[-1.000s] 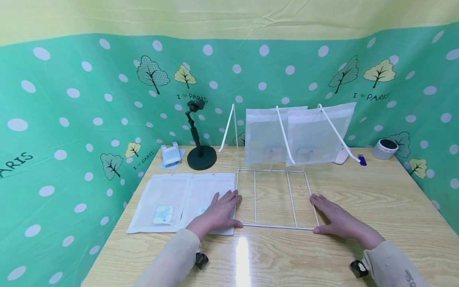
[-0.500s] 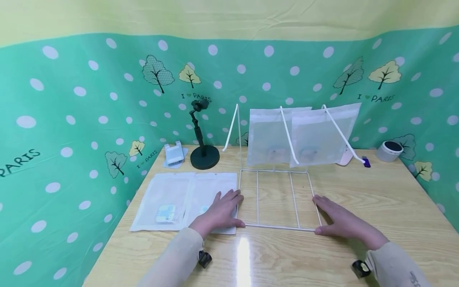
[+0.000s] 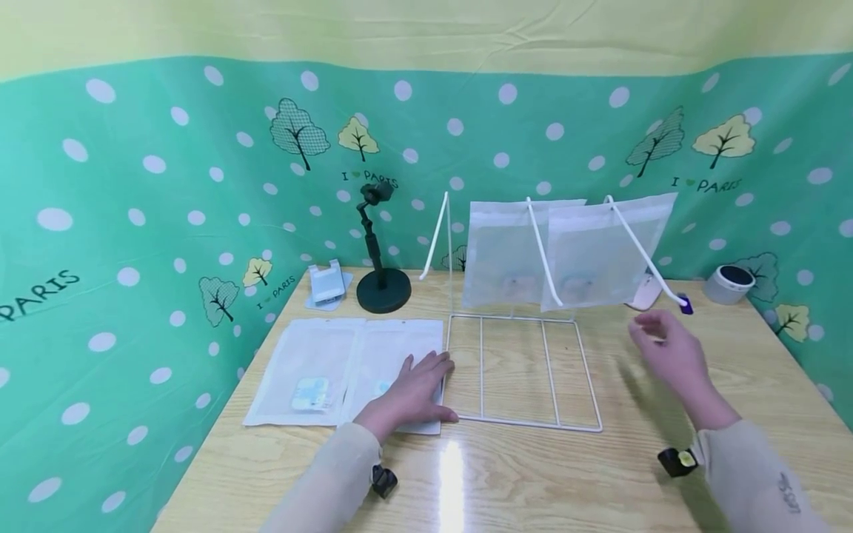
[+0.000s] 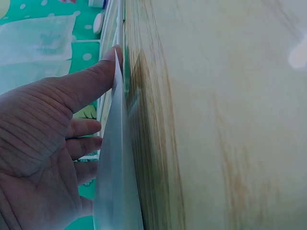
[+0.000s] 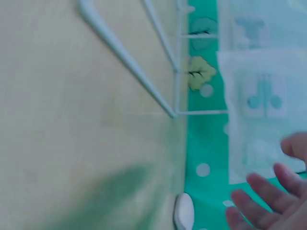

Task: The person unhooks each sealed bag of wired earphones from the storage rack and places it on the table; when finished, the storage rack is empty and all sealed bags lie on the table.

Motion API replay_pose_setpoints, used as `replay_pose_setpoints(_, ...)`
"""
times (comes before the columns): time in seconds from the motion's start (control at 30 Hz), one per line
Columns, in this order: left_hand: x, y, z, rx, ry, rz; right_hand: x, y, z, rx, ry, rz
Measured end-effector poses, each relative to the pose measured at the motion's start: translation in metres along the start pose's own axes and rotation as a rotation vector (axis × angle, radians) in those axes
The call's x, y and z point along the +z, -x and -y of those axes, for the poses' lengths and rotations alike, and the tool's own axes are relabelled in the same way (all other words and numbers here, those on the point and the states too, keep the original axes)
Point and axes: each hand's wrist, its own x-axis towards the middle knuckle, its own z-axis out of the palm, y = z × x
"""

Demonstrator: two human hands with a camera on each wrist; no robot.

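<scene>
A white wire rack (image 3: 526,370) stands on the wooden table (image 3: 733,385), its flat grid base toward me and several slanted prongs at the back. Two translucent bags (image 3: 566,252) hang on the prongs. My left hand (image 3: 413,389) lies flat, fingers straight, on the right one of two flat translucent bags (image 3: 393,363) beside the rack's left edge; the left wrist view shows the palm (image 4: 43,158) against that bag's edge (image 4: 115,182). My right hand (image 3: 666,348) is raised in the air right of the rack, fingers relaxed, holding nothing; its fingertips (image 5: 268,196) show in the right wrist view.
A black phone stand (image 3: 381,281) and a small white holder (image 3: 328,283) sit at the back left. A grey round speaker (image 3: 731,283), a pink object (image 3: 645,294) and a small blue item (image 3: 686,303) are at the back right. A green dotted backdrop (image 3: 133,244) surrounds the table.
My right hand has lifted off the rack's front right corner and moved up and back to the right. The left hand has stayed on the flat bag.
</scene>
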Motion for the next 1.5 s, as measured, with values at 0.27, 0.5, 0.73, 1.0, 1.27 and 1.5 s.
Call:
replay_pose_setpoints(0.27, -0.001, -0.001, 0.001, -0.008, 0.001, -0.006, -0.026, -0.035, 0.013, 0.112, -0.215, -0.186)
replay_pose_setpoints(0.5, 0.001, 0.000, 0.000, -0.003, 0.021, -0.012, -0.032, -0.054, 0.020, 0.017, -0.293, -0.157)
replay_pose_setpoints(0.73, 0.002, 0.000, -0.001, -0.014, 0.027, -0.004, -0.034, -0.064, 0.018, -0.057, -0.319, -0.068)
replay_pose_setpoints(1.0, 0.001, 0.001, 0.000, -0.012, 0.031, -0.016, -0.031, -0.066, 0.021, -0.121, -0.464, -0.085)
replay_pose_setpoints(1.27, 0.003, 0.000, 0.001, -0.012, 0.031, -0.020, -0.033, -0.058, 0.022, -0.186, -0.885, -0.048)
replay_pose_setpoints(1.5, 0.005, -0.001, 0.002, -0.009, 0.033, -0.029, -0.044, -0.043, 0.025, -0.132, -0.938, -0.019)
